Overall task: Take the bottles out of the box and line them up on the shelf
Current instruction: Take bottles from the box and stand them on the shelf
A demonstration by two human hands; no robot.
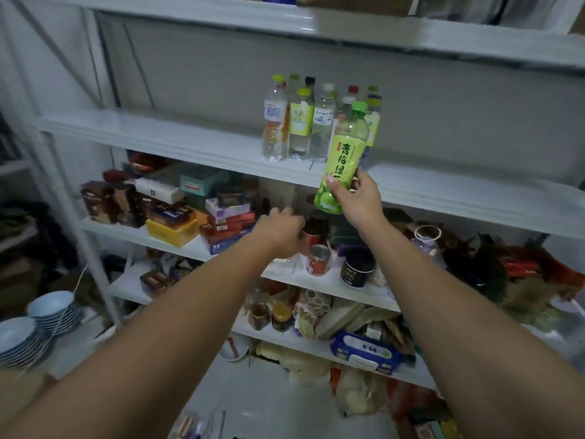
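Right hand (356,198), centre right of the frame, is clamped on the lower body of a green-labelled, green-capped plastic tea bottle (343,160), held nearly upright with its cap tilted slightly right. The bottle hangs in front of the white metal shelf (190,142), its base below the shelf edge, just beside the cluster of clear standing bottles (304,122) above it. Left hand (280,231), lower and left of centre, is loosely curled and empty. The right hand is nearer; placement probably requires lifting upward and inward. The box is not visible.

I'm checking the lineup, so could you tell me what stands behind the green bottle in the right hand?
Behind the green bottle, a cluster of bottles stands on the shelf; it hides the rightmost ones' lower parts.
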